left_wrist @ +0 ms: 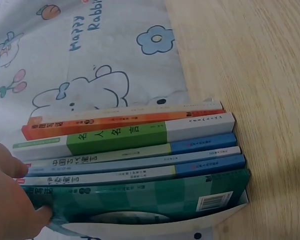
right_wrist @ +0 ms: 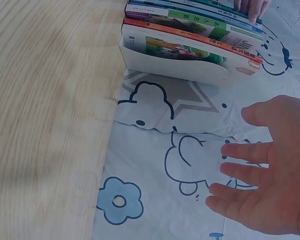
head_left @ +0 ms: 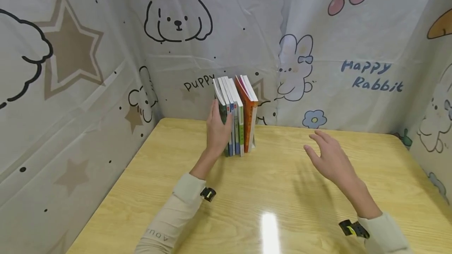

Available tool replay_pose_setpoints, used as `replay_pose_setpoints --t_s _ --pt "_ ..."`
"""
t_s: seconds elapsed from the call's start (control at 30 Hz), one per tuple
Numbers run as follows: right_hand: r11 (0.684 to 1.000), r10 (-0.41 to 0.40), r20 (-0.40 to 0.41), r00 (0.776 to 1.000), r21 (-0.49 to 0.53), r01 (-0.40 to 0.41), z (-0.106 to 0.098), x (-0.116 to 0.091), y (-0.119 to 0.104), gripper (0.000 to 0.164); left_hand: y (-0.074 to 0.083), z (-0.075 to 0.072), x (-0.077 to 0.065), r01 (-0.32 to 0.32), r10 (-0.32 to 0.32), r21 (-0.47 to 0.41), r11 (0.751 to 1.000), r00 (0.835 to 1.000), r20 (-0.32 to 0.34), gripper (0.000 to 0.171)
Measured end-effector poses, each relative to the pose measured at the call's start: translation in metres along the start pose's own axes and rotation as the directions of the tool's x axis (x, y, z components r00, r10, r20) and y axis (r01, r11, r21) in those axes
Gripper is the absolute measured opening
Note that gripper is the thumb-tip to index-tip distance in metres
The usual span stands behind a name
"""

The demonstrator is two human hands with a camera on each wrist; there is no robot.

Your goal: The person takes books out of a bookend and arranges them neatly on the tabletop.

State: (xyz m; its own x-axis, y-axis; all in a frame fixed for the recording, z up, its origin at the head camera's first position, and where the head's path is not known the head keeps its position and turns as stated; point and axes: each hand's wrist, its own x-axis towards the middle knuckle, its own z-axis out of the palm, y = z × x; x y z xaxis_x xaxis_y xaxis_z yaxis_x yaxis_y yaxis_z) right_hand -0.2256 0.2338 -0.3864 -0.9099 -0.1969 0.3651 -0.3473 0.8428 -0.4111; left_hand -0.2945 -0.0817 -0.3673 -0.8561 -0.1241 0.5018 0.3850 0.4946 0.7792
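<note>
Several books stand upright in a tight row toward the back of the table, spines toward me. A white holder encloses their outer sides, and the wrist views show its curved walls. At the left end is a dark green book, gripped near its top by my left hand, with a digit at its spine edge and another on its cover. Beside it stand white-and-blue books, a green-and-white book and an orange book. My right hand hovers right of the row, fingers spread, touching nothing.
The light wood table meets a hanging cloth printed with cartoon animals behind the books. More cloth rises along the left and right sides. Straps with small black devices circle both sleeves near the wrists.
</note>
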Motion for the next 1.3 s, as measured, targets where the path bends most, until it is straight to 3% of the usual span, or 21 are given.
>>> replay_pose_setpoints --t_s 0.33,0.6,0.73,0.87,1.1,1.3 --pt "0.999 0.002 0.008 1.0 0.043 -0.003 -0.002 -0.003 0.006 0.043 -0.01 0.005 0.005 -0.014 0.015 0.012 1.0 0.999 -0.038 0.06" --pt "0.997 -0.013 0.008 1.0 0.072 0.013 0.001 -0.002 0.006 0.039 -0.012 0.002 0.0 -0.126 0.13 0.04 0.991 0.982 -0.135 0.042" --pt "0.996 -0.016 -0.004 1.0 0.091 0.016 0.002 -0.002 0.006 0.037 -0.011 -0.002 -0.002 -0.195 0.212 0.101 0.976 0.957 -0.199 0.039" --pt "0.989 -0.017 -0.017 1.0 0.146 0.019 -0.001 -0.003 0.005 0.035 -0.005 -0.008 -0.001 -0.247 0.278 0.148 0.958 0.926 -0.255 0.024" --pt "0.979 -0.038 -0.046 0.998 0.197 0.046 -0.002 -0.001 0.003 0.033 0.007 -0.023 -0.004 -0.304 0.342 0.166 0.938 0.891 -0.299 0.021" --pt "0.962 -0.031 -0.05 0.998 0.268 0.044 -0.003 0.0 -0.003 0.034 0.016 -0.038 -0.009 -0.417 0.464 0.208 0.885 0.828 -0.314 0.019"
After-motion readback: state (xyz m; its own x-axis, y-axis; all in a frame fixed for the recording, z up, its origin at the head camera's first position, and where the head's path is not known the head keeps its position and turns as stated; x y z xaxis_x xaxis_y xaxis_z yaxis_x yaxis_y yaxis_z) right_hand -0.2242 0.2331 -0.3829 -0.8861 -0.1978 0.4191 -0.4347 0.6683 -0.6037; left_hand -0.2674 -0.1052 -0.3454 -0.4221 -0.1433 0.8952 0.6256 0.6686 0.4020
